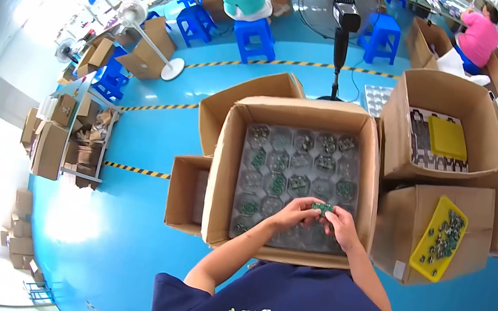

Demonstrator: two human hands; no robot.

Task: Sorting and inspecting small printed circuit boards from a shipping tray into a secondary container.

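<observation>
Floor: glossy blue [131, 221], with yellow-and-black striped lines.
Open carton: a tall brown box [226, 178] directly before the person.
Clear tray: a compartmented sheet [307, 240] inside that carton, many pockets holding green boards.
Yellow tray: tilted on a carton at right [441, 213], strewn with small metallic parts [448, 237].
Left hand: pinching the board's left end [295, 212].
Right hand: thumb and fingers pinching its right end [340, 225].
Green board: between both hands' fingertips [321, 208], above the clear tray.
</observation>
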